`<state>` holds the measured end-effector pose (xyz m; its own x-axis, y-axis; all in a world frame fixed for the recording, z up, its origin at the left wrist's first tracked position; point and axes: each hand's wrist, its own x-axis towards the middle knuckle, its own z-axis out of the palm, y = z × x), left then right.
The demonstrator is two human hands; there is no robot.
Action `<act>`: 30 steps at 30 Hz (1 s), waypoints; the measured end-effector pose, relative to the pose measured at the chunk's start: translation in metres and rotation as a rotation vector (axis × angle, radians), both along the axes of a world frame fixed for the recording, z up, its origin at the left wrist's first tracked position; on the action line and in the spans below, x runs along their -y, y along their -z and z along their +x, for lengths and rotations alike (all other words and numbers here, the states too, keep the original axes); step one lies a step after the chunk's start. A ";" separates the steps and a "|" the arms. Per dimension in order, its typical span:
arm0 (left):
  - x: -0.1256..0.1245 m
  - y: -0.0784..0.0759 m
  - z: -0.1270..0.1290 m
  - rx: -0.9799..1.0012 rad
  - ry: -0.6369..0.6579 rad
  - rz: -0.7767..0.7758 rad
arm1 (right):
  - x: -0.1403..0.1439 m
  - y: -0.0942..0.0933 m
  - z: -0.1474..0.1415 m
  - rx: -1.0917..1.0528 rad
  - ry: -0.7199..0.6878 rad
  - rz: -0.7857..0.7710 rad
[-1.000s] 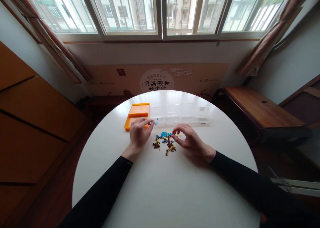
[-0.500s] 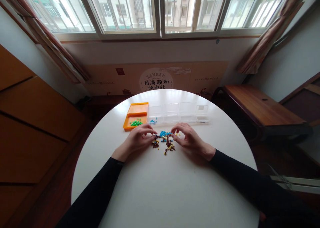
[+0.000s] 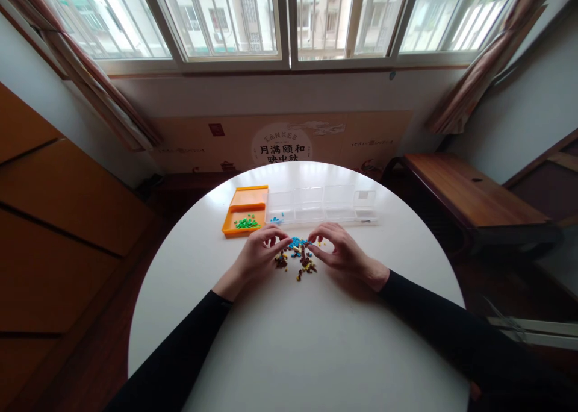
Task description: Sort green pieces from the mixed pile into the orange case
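Note:
A small heap of blue, brown and yellow beads (image 3: 298,256) lies on the round white table (image 3: 298,346). My left hand (image 3: 257,256) rests at the heap's left edge, with thumb and forefinger pinched at the blue beads; whether a bead is between them is too small to tell. On the heap's right side my right hand (image 3: 344,252) has its fingers curled and its fingertips at the beads. Behind the hands stands an orange tray (image 3: 246,208) with green beads (image 3: 246,223) in it, next to a clear compartment box (image 3: 323,204) with a few blue beads (image 3: 276,220) in its left cell.
A dark wooden bench (image 3: 474,198) stands to the right of the table. Wooden panels (image 3: 58,219) line the left side. A window (image 3: 280,20) with curtains fills the far wall, above a printed board (image 3: 282,144).
My left hand has come back from the clear box to the left edge of the bead heap and pinched at the blue beads. My right hand has hardly moved.

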<state>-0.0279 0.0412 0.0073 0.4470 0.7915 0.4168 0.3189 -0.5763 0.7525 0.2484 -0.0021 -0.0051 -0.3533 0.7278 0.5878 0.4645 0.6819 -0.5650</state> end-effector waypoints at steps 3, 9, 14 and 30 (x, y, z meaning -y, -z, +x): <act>0.008 -0.001 0.013 0.039 -0.008 -0.097 | 0.001 -0.001 -0.002 0.005 -0.028 0.039; 0.019 0.001 0.027 0.132 -0.024 -0.146 | 0.000 -0.001 -0.005 0.013 -0.017 0.108; 0.020 0.003 0.029 0.135 0.016 -0.152 | -0.001 0.001 -0.006 0.013 0.011 0.153; 0.021 0.005 0.028 0.151 0.047 -0.093 | -0.002 -0.001 -0.003 -0.007 -0.005 0.158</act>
<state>-0.0001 0.0203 0.0021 0.4222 0.8094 0.4081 0.1728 -0.5138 0.8403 0.2452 -0.0003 -0.0039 -0.3522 0.6242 0.6973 0.4574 0.7649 -0.4537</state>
